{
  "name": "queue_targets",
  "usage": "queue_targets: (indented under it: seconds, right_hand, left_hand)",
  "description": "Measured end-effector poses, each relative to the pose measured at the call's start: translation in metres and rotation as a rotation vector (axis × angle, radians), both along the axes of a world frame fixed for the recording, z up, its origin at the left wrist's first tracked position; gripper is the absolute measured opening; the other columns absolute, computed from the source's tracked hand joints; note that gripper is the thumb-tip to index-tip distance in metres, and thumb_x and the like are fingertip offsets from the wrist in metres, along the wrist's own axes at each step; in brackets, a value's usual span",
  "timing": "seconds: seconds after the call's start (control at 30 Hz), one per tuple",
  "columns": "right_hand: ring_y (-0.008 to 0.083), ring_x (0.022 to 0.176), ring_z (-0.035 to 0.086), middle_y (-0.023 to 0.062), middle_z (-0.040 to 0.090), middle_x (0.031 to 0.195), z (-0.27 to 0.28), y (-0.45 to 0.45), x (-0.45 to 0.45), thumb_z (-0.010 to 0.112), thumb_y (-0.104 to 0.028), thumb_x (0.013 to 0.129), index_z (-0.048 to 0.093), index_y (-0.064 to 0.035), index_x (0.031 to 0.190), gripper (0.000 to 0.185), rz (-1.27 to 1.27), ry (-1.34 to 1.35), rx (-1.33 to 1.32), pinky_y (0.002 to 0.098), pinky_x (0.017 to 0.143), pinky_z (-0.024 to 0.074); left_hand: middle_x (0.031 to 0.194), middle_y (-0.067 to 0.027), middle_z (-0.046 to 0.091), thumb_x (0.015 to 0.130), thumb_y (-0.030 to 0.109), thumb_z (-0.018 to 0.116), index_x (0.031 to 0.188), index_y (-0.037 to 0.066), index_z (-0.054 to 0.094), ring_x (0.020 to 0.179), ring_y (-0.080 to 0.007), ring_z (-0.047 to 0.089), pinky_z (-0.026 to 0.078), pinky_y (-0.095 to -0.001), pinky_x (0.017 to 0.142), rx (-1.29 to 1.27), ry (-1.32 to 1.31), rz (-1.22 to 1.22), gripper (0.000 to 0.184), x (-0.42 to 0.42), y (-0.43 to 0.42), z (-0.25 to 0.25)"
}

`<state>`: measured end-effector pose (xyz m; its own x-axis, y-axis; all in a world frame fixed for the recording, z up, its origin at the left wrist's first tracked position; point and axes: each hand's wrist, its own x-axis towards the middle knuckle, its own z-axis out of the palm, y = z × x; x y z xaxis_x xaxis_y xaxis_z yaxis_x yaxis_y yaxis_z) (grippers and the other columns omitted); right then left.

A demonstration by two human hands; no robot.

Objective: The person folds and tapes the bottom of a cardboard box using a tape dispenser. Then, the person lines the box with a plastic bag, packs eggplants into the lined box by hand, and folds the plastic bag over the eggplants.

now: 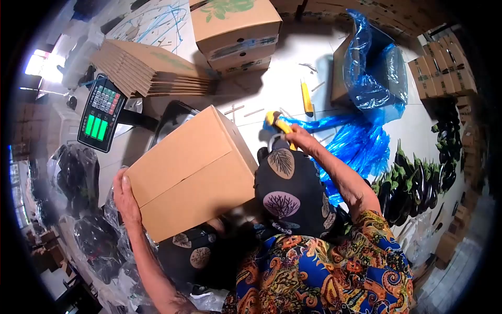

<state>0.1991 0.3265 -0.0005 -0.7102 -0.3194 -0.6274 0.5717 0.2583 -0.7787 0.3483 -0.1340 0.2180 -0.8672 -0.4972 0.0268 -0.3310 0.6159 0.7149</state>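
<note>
A closed cardboard box [191, 170] rests tilted over my lap, a seam running across its face. My left hand [126, 198] presses flat on the box's left edge, thumb and fingers spread along the cardboard. In my right hand [298, 137] is a yellow tape dispenser [282, 124], held beside the box over my patterned knee, with the fingers wrapped round its handle. Part of the dispenser is hidden by the hand. Behind the box, a black scale platform [175, 119] shows in part.
A scale display [99, 116] stands left, before flattened cardboard [157, 68]. Stacked boxes [235, 26] are at the back. An open box [345, 68] with blue plastic, a yellow cutter [306, 98] and eggplants [413, 183] lie right. Bagged eggplants [76, 175] sit left.
</note>
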Motion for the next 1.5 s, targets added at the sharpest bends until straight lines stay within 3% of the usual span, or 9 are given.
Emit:
queue_targets:
  seconds: [0.17, 0.23, 0.43, 0.67, 0.87, 1.1, 1.33, 1.43, 1.5]
  right_hand:
    - [0.0084, 0.067, 0.048, -0.0007, 0.051, 0.077, 0.042, 0.001, -0.037, 0.075, -0.031, 0.073, 0.054, -0.0030, 0.100, 0.044, -0.187, 0.157, -0.265, 0.0222, 0.060, 0.0394]
    - [0.0079, 0.068, 0.050, 0.0005, 0.052, 0.076, 0.058, 0.009, -0.050, 0.078, -0.035, 0.069, 0.052, -0.0031, 0.102, 0.053, -0.163, 0.221, 0.009, 0.0231, 0.061, 0.0414]
    - [0.0356, 0.096, 0.064, 0.0239, 0.065, 0.105, 0.052, 0.010, -0.068, 0.081, -0.051, 0.059, 0.053, 0.0077, 0.114, 0.085, 0.188, 0.542, 0.725, 0.0401, 0.083, 0.0516]
    - [0.0158, 0.071, 0.056, 0.0027, 0.063, 0.084, 0.083, -0.030, -0.042, 0.078, -0.035, 0.077, 0.070, -0.0038, 0.093, 0.036, 0.263, -0.210, 0.253, 0.0319, 0.062, 0.0430]
    - [0.0165, 0.076, 0.059, 0.0071, 0.063, 0.086, 0.035, 0.001, -0.097, 0.070, -0.049, 0.080, 0.068, -0.0009, 0.098, 0.051, 0.383, 0.133, 0.414, 0.0296, 0.066, 0.0461]
    - [0.0172, 0.072, 0.058, 0.0079, 0.061, 0.083, 0.128, 0.006, -0.097, 0.074, -0.051, 0.071, 0.060, 0.0023, 0.104, 0.064, 0.067, 0.512, 0.315, 0.0307, 0.062, 0.0465]
    - [0.0121, 0.075, 0.053, 0.0024, 0.054, 0.082, 0.288, -0.039, -0.044, 0.070, -0.034, 0.078, 0.053, -0.0056, 0.103, 0.042, 0.021, 0.629, -0.222, 0.0263, 0.070, 0.0444]
    - [0.0110, 0.072, 0.052, 0.0009, 0.052, 0.079, 0.322, -0.074, -0.020, 0.073, -0.037, 0.070, 0.054, -0.0039, 0.104, 0.052, 0.191, 0.692, -0.202, 0.0250, 0.066, 0.0434]
    - [0.0186, 0.096, 0.058, 0.0103, 0.060, 0.102, 0.336, -0.102, 0.000, 0.076, -0.036, 0.067, 0.047, 0.0034, 0.129, 0.079, 0.231, 0.730, -0.203, 0.0295, 0.089, 0.0465]
  left_hand:
    - [0.110, -0.0117, 0.061, 0.101, 0.023, 0.045, 0.116, -0.002, 0.056, 0.103, -0.0219, 0.056, 0.041, -0.0322, 0.093, -0.012, 0.069, -0.045, 0.031, 0.002, -0.005, -0.008]
    - [0.109, -0.0118, 0.061, 0.101, 0.024, 0.046, 0.116, -0.001, 0.056, 0.103, -0.0215, 0.056, 0.041, -0.0315, 0.093, -0.002, 0.067, -0.034, 0.031, 0.000, -0.006, -0.007]
    - [0.106, -0.0115, 0.061, 0.100, 0.026, 0.046, 0.114, 0.000, 0.056, 0.099, -0.0205, 0.056, 0.042, -0.0305, 0.091, 0.036, 0.112, -0.071, 0.031, -0.003, -0.010, -0.013]
    - [0.103, -0.0111, 0.061, 0.100, 0.025, 0.045, 0.113, 0.000, 0.056, 0.096, -0.0199, 0.056, 0.043, -0.0309, 0.089, 0.042, 0.138, -0.087, 0.030, -0.002, -0.012, -0.015]
    - [0.105, -0.0123, 0.061, 0.100, 0.024, 0.045, 0.113, -0.002, 0.056, 0.097, -0.0208, 0.056, 0.043, -0.0311, 0.089, 0.015, 0.119, -0.092, 0.031, -0.003, -0.009, -0.012]
    - [0.106, -0.0134, 0.062, 0.100, 0.023, 0.045, 0.114, -0.002, 0.056, 0.100, -0.0217, 0.057, 0.042, -0.0317, 0.091, -0.020, 0.096, -0.048, 0.031, -0.003, -0.001, -0.007]
    - [0.102, -0.0118, 0.062, 0.097, 0.017, 0.048, 0.111, 0.001, 0.058, 0.097, -0.0204, 0.058, 0.044, -0.0309, 0.089, 0.016, 0.223, -0.070, 0.024, -0.003, -0.011, -0.024]
    - [0.099, -0.0138, 0.062, 0.095, 0.019, 0.050, 0.109, 0.003, 0.060, 0.094, -0.0248, 0.060, 0.046, -0.0330, 0.087, 0.007, 0.271, -0.037, 0.024, -0.004, -0.011, -0.032]
    - [0.099, -0.0149, 0.062, 0.095, 0.021, 0.050, 0.108, 0.004, 0.060, 0.094, -0.0279, 0.060, 0.046, -0.0349, 0.087, -0.001, 0.275, -0.035, 0.024, -0.004, -0.008, -0.030]
